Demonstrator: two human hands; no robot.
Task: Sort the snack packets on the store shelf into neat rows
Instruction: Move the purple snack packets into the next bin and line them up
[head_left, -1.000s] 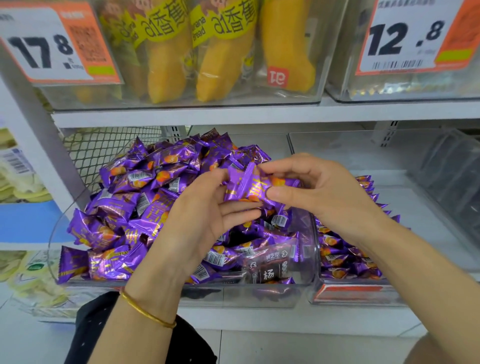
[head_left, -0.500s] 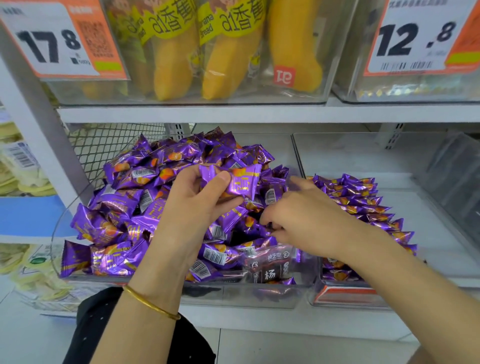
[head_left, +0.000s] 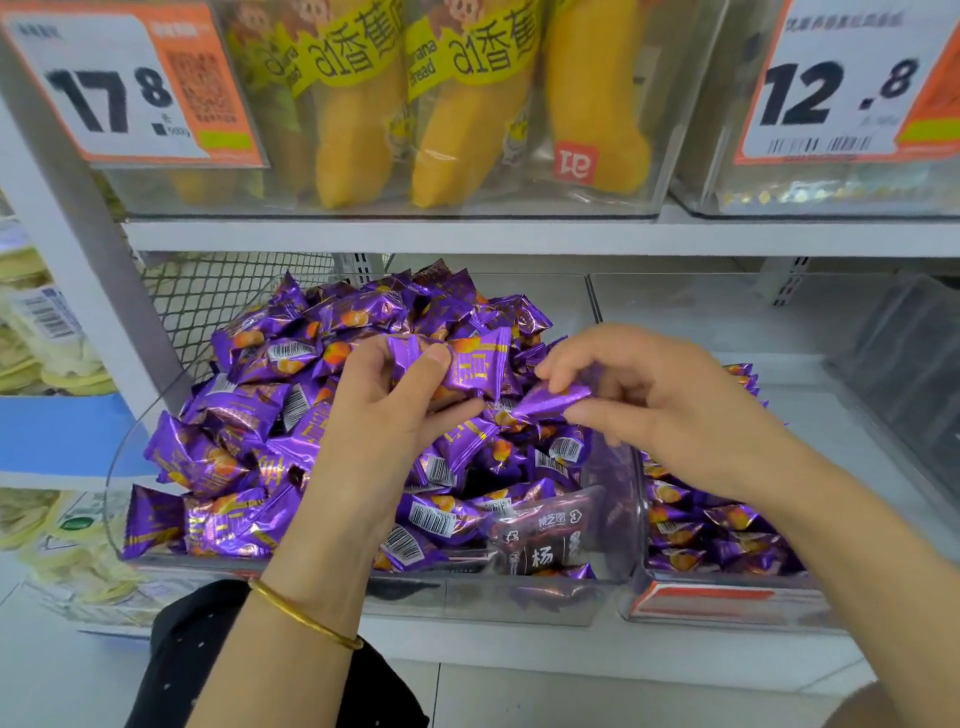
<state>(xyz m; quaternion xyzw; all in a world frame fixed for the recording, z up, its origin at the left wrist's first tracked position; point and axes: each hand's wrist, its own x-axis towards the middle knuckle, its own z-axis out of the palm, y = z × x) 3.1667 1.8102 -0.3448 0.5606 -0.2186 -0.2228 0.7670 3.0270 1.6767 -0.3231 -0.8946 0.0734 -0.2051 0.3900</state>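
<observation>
A loose heap of purple snack packets (head_left: 270, 415) fills the clear bin (head_left: 519, 597) on the left of the lower shelf. Above the heap, my left hand (head_left: 384, 431) holds a small stack of purple packets (head_left: 467, 364) between thumb and fingers. My right hand (head_left: 660, 410) pinches a single purple packet (head_left: 550, 400) just right of that stack. More purple packets (head_left: 717, 530) lie in a row in the right clear bin (head_left: 701, 597), partly hidden by my right forearm.
A dark maroon packet (head_left: 545, 540) sits against the left bin's front wall. The upper shelf (head_left: 467, 236) holds yellow banana bread packs (head_left: 467, 119) and price tags reading 17.8 (head_left: 119, 88) and 12.8 (head_left: 841, 83). A wire mesh (head_left: 208, 296) backs the left bin.
My right hand dipped into the heap, then rose with a single packet pinched in its fingers. My left hand kept its stack and shifted slightly.
</observation>
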